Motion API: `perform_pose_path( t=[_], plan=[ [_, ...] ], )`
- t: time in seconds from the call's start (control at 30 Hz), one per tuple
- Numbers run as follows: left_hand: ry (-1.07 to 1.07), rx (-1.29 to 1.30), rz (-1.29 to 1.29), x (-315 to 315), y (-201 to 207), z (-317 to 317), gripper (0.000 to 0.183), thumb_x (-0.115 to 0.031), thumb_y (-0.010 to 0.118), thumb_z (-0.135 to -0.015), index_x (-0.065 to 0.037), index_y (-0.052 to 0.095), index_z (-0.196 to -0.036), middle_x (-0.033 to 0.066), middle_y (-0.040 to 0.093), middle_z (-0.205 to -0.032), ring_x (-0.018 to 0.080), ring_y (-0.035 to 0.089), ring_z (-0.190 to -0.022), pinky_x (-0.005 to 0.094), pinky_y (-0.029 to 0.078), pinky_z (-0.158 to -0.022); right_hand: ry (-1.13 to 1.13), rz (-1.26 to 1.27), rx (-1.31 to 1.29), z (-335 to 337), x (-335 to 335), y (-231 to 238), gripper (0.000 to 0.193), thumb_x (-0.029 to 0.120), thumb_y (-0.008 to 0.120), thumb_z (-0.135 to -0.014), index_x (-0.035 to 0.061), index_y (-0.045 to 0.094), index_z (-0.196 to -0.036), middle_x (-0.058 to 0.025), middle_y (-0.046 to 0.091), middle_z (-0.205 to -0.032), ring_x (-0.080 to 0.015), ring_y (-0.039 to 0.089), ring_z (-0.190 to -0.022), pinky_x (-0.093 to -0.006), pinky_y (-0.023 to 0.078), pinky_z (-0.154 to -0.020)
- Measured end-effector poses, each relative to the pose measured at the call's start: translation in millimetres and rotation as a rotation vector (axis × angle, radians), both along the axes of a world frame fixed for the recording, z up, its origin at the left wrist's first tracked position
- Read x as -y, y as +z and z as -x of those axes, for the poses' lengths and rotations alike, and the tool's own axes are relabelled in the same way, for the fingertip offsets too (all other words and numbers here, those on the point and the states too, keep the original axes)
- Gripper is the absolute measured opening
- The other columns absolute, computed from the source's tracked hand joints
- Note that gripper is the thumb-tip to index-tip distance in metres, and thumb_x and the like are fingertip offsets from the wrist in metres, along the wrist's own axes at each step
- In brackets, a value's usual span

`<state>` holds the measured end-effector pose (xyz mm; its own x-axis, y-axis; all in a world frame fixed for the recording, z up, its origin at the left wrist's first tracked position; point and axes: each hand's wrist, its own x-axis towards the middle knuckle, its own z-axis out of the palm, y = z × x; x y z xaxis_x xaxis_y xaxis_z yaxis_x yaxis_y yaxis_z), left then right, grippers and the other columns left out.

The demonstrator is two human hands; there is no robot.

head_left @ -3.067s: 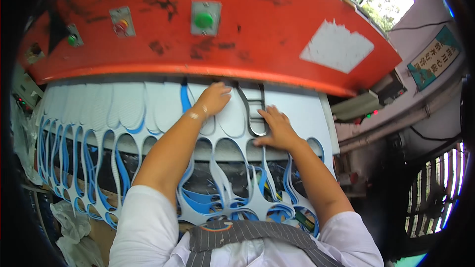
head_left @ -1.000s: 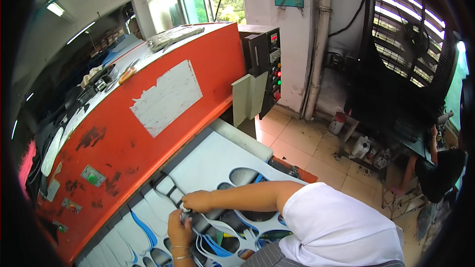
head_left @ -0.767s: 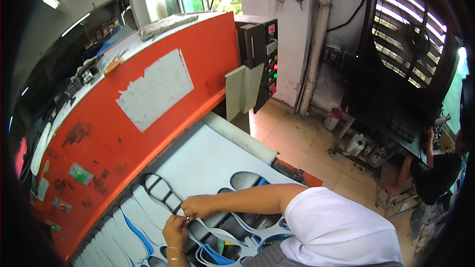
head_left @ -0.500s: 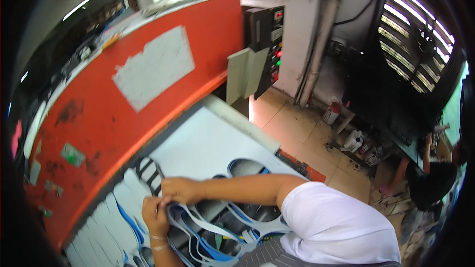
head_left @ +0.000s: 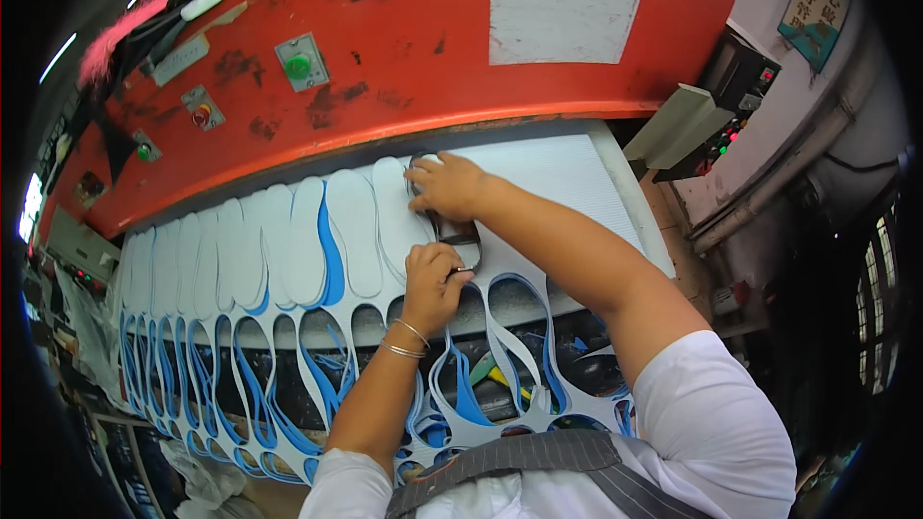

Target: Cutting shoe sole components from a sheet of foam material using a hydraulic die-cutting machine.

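A dark, sole-shaped cutting die (head_left: pixel 459 232) stands on a white foam sheet (head_left: pixel 562 183). My right hand (head_left: pixel 450 188) curls its fingers over the die's far end. At the near end, my left hand (head_left: pixel 430 281) grips the die's rim, its fingers closed. Left of the die lies a row of white sole-shaped pieces (head_left: pixel 353 235), some showing blue edges. Toward my body hangs a web of white and blue foam offcuts (head_left: pixel 336 354) with oval holes. My palms hide part of the die.
Behind the sheet runs a red machine beam (head_left: pixel 404 48) with a green button (head_left: pixel 298 65) and a red button (head_left: pixel 201 114). A control box (head_left: pixel 735 101) with lit lamps stands at the right. A pipe (head_left: pixel 769 183) runs along the wall there.
My view has swung left, bringing the whole row of soles into sight. My hands, together before, are now apart at the die's two ends.
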<state>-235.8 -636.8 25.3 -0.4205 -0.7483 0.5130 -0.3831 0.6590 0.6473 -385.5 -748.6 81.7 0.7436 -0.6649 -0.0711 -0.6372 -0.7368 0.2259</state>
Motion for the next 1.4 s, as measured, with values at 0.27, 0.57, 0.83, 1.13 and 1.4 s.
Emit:
perform_pose_path(
  t=[0.27,0.57,0.83,1.13,1.4],
  plan=[
    [0.088,-0.067,0.008,-2,1,2,0.022,-0.015,0.072,-0.077,-0.004,0.06,-0.091,0.0118,0.058,-0.1,0.0311,0.049,-0.097,0.0379,0.039,-0.088,0.311,0.009,0.156,-2,8,-16,0.022,0.02,0.065,-0.077,0.0171,0.072,-0.097,-0.0045,0.058,-0.125,-0.0226,0.047,-0.125,-0.0385,0.037,-0.106],
    [0.126,0.715,-0.058,8,8,6,0.06,-0.048,0.065,-0.082,0.004,0.06,-0.11,0.0204,0.061,-0.115,0.035,0.062,-0.094,0.0418,0.045,-0.091,0.239,0.256,0.91,75,-16,20,0.016,0.014,0.069,-0.076,0.0103,0.069,-0.091,-0.002,0.066,-0.097,-0.0222,0.062,-0.101,-0.0433,0.039,-0.104],
    [0.098,0.871,0.066,65,27,63,0.029,-0.026,0.061,-0.077,-0.013,0.071,-0.102,0.0071,0.054,-0.131,0.0273,0.046,-0.124,0.0499,0.036,-0.101,-0.935,-0.174,0.624,95,-9,16,0.036,0.036,0.06,-0.089,0.0014,0.067,-0.097,-0.0211,0.068,-0.09,-0.0373,0.065,-0.089,-0.045,0.05,-0.079],
    [0.319,0.682,0.022,57,-28,41,0.048,-0.014,0.053,-0.083,-0.017,0.054,-0.132,0.0076,0.042,-0.146,0.0274,0.031,-0.14,0.0586,0.023,-0.111,-0.819,-0.481,1.004,108,-62,-37,0.075,0.049,0.073,-0.076,0.0007,0.051,-0.129,-0.0275,0.056,-0.125,-0.0417,0.054,-0.116,-0.0438,0.044,-0.098],
    [0.182,0.634,-0.05,23,-26,45,0.05,-0.014,0.052,-0.083,-0.008,0.053,-0.133,0.0056,0.048,-0.142,0.0246,0.032,-0.139,0.0568,0.019,-0.112,-0.488,-0.193,0.774,111,-135,-69,0.084,0.05,0.085,-0.054,0.0061,0.055,-0.12,-0.0374,0.037,-0.138,-0.0475,0.034,-0.133,-0.0498,0.024,-0.114]
  ],
)
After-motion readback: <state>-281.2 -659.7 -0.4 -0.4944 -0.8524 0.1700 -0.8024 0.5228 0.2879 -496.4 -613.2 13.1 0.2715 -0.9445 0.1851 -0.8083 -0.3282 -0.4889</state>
